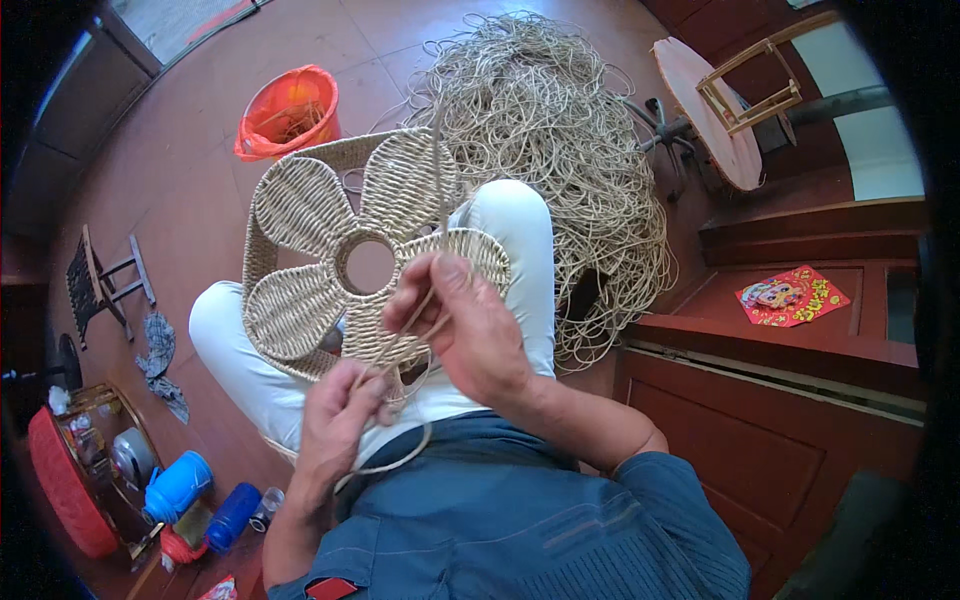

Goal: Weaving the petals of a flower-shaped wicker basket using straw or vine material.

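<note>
A woven flower-shaped piece (296,312) with a round hole at its centre rests on my lap, over a woven frame. My left hand (342,408) is below its lower petals, with thumb and fingers closed on a thin twisted cord (440,170). My right hand (472,335) is over the lower right petals, its thumb and fingers also gripping cord, which runs up from it across the piece. A loose loop of cord hangs below my left hand onto my shirt. The petals' undersides and part of the frame are hidden.
A big tangled heap of cord (530,120) lies ahead to the right. Around me are an orange bucket (270,110), a small stool (100,285), flasks (180,485), a round-topped chair (700,130) and a dark red door (740,450) with a paper decoration (790,295).
</note>
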Demonstrator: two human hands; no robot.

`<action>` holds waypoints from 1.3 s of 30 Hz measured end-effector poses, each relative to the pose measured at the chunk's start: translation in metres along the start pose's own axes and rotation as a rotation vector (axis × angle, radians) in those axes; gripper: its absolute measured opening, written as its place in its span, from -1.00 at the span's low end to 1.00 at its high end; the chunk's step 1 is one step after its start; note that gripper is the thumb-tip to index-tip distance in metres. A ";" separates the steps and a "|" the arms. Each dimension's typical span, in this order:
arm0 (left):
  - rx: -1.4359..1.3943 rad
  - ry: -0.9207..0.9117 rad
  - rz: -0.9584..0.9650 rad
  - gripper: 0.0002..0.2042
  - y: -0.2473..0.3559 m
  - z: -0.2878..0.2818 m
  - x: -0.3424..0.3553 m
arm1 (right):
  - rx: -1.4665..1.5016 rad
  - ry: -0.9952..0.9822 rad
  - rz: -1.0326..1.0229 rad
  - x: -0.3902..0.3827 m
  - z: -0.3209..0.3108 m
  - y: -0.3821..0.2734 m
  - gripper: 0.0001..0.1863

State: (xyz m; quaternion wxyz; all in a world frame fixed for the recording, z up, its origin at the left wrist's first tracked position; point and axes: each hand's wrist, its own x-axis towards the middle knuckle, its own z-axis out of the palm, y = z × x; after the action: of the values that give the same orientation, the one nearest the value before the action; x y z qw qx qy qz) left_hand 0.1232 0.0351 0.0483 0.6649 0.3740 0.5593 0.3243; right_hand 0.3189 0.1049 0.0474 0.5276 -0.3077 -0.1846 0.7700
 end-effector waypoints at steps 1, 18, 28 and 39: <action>0.016 0.037 0.015 -0.82 0.000 -0.015 -0.005 | 0.011 -0.002 -0.015 0.008 -0.006 -0.006 -0.57; -0.007 0.082 -0.239 -0.74 -0.012 -0.123 -0.060 | -0.065 0.261 -0.161 0.051 -0.074 -0.057 -0.60; -0.272 0.287 -0.074 -0.78 -0.002 -0.092 -0.051 | -0.247 0.420 -0.231 0.031 -0.082 -0.066 -0.44; -0.135 0.049 -0.006 -0.82 0.008 -0.042 -0.030 | -0.473 -0.115 0.395 -0.025 -0.038 -0.020 -0.29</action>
State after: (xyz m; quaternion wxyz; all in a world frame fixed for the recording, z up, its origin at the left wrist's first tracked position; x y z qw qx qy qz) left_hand 0.0768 0.0193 0.0667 0.6755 0.3187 0.5535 0.3684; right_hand 0.3645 0.0878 0.0388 0.2703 -0.4075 -0.3247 0.8096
